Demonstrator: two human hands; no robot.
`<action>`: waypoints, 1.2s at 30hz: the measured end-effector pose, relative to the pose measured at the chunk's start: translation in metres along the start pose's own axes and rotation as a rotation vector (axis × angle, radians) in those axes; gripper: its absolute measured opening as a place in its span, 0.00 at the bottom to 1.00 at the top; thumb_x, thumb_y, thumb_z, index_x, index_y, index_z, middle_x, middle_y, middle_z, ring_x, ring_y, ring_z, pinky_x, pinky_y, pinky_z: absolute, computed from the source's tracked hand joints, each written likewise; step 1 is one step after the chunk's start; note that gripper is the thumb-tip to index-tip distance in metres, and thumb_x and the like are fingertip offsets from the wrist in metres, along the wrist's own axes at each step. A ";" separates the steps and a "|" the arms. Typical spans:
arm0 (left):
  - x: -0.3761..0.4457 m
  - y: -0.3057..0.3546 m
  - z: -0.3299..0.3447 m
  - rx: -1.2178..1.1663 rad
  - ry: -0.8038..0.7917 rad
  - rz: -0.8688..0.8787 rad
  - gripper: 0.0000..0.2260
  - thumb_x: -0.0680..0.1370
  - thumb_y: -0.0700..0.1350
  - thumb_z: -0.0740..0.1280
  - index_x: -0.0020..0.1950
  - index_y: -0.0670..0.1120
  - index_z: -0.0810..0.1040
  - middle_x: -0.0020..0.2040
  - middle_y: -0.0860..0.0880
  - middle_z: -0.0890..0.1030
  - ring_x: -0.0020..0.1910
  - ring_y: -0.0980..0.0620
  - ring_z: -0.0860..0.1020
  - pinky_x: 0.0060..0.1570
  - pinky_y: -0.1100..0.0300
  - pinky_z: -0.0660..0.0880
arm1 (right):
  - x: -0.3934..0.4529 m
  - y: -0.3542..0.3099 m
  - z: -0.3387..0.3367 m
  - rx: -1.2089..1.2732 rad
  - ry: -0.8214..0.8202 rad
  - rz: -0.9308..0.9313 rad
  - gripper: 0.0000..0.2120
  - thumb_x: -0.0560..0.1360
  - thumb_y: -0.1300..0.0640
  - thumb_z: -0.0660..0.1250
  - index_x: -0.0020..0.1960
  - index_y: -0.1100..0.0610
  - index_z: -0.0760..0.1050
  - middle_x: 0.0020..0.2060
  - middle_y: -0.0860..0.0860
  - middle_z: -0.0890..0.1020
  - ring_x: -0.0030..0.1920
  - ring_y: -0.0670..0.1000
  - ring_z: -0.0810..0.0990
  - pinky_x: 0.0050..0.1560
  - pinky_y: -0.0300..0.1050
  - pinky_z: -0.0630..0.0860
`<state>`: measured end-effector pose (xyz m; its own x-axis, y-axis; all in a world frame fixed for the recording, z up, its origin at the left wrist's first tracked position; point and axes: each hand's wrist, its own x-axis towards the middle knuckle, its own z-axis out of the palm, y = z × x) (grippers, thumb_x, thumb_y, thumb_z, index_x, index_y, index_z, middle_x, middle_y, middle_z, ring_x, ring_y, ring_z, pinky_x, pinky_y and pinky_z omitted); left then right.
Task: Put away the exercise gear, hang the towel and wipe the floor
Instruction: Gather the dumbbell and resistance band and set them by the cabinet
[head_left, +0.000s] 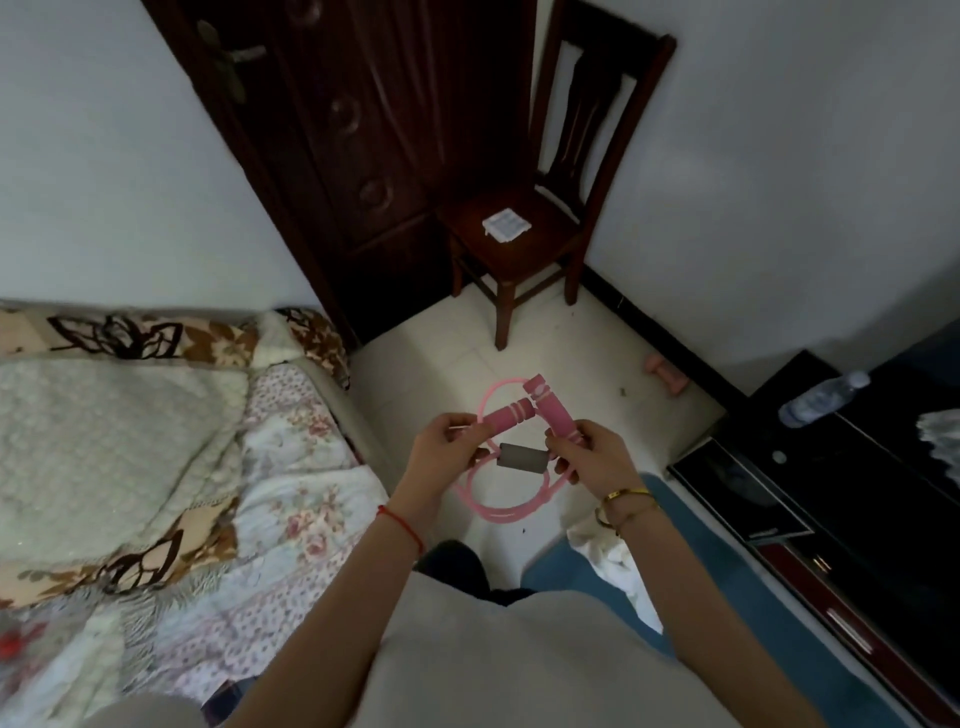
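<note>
I hold a pink jump rope (511, 413) in front of me above the floor. My left hand (449, 447) grips one pink handle. My right hand (592, 460) grips the other handle, which points up and away. The pink cord loops below both hands, and a grey cylinder (522, 457) hangs between them. A small pink dumbbell (667, 375) lies on the floor by the wall baseboard. A white towel (618, 561) lies crumpled on the blue mat (727, 577) under my right forearm.
A bed (171, 467) with patterned quilts fills the left side. A dark wooden chair (524, 228) holding a small white packet stands in the corner beside a dark door (363, 130). A black cabinet (857, 499) with a water bottle (823, 397) lying on it is at right.
</note>
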<state>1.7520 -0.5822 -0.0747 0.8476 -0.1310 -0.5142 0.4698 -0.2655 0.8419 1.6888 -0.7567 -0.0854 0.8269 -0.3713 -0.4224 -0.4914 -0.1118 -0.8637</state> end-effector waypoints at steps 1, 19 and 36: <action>0.011 0.008 0.004 0.001 -0.007 -0.001 0.16 0.76 0.44 0.72 0.59 0.37 0.77 0.41 0.46 0.81 0.30 0.57 0.80 0.34 0.67 0.78 | 0.011 -0.005 -0.003 0.002 0.005 -0.002 0.05 0.74 0.62 0.68 0.48 0.62 0.76 0.31 0.51 0.81 0.27 0.45 0.76 0.27 0.34 0.71; 0.278 0.173 0.079 0.157 -0.387 -0.002 0.16 0.75 0.45 0.73 0.59 0.41 0.76 0.48 0.43 0.84 0.31 0.59 0.82 0.31 0.68 0.75 | 0.249 -0.091 -0.041 0.174 0.346 0.129 0.04 0.75 0.62 0.67 0.49 0.59 0.76 0.34 0.51 0.81 0.30 0.47 0.77 0.28 0.33 0.71; 0.409 0.283 0.180 0.403 -0.718 0.002 0.14 0.77 0.46 0.71 0.59 0.42 0.75 0.48 0.43 0.84 0.28 0.62 0.81 0.21 0.71 0.69 | 0.364 -0.131 -0.099 0.376 0.672 0.193 0.06 0.74 0.64 0.67 0.51 0.60 0.76 0.34 0.51 0.80 0.31 0.46 0.77 0.29 0.32 0.71</action>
<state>2.1869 -0.8832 -0.0761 0.4197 -0.6745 -0.6074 0.2285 -0.5691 0.7899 2.0268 -0.9683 -0.0987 0.3354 -0.8428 -0.4209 -0.3846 0.2854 -0.8779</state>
